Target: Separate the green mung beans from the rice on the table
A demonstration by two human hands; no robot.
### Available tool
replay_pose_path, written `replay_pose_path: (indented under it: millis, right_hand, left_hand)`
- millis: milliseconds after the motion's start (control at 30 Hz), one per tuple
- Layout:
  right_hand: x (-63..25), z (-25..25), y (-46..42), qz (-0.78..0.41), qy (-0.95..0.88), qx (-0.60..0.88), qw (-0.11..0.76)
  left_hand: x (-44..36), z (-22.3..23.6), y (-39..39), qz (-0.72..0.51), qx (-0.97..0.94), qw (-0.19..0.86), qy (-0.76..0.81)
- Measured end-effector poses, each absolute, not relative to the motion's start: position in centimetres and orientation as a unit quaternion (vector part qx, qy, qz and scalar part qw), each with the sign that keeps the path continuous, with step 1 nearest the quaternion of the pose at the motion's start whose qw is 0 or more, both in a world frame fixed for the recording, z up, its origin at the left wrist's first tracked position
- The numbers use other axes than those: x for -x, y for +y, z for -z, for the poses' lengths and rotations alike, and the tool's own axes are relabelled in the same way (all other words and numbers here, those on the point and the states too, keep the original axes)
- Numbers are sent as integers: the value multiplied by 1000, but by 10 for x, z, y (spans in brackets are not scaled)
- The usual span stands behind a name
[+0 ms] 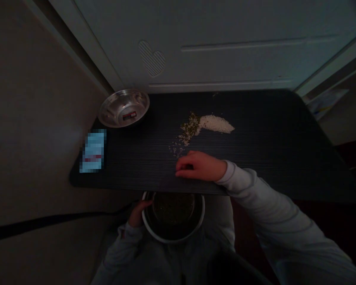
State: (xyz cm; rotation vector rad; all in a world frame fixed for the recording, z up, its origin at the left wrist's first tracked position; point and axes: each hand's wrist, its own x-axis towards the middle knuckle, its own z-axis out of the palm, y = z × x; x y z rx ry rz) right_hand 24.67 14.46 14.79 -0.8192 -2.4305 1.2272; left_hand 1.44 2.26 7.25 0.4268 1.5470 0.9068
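My left hand [139,213] grips the left side of a pale-rimmed bowl [202,221] below the table's front edge, with its thumb over the rim. The bowl's inside is dark, and its contents are hard to make out. Over the table's front part, my right hand [200,165] has its fingers curled in toward the thumb; what lies between the fingertips, if anything, is too small to tell. Just beyond it are scattered rice grains [177,149]. Behind these sit a greenish heap mixed with pale grains [190,127] and a longer pile of white rice [217,124].
A shiny metal basin [124,107] with a dark label inside stands at the table's back left. A blurred light-blue packet-like item [93,151] lies at the left edge. The dark table [273,146] backs onto a white panel [225,65]. A black strap [62,219] crosses the lower left.
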Motion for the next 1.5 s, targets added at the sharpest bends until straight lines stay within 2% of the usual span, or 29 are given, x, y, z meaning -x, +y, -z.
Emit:
replay_pose_path:
  millis: [100,200,267,400,633,867,1500]
  right_hand:
    - [-257,-151,148,-458,-776,360,241]
    - [-266,-152,154,-380,-713,466,360]
    - [-270,-151,157,-314,-692,522,387]
    - [-269,-147,160,-260,-701,553,367]
    - [-262,-142,161,-195,-731,566,328]
    - [-260,-135,167,-191,-746,561,304]
    - [-251,-136,169,-215,-780,525,264]
  left_hand:
    - [-15,-73,22,-381,-185,600,679]
    - [-9,-61,18,-401,-198,585,677]
    - [-5,-52,16,-408,-194,599,661]
    - [-3,-47,15,-426,-186,600,651]
    - [-18,-64,21,-405,-158,645,629]
    - [-14,-56,19,-420,-166,631,631]
    - [-26,-82,28,-394,-162,678,599]
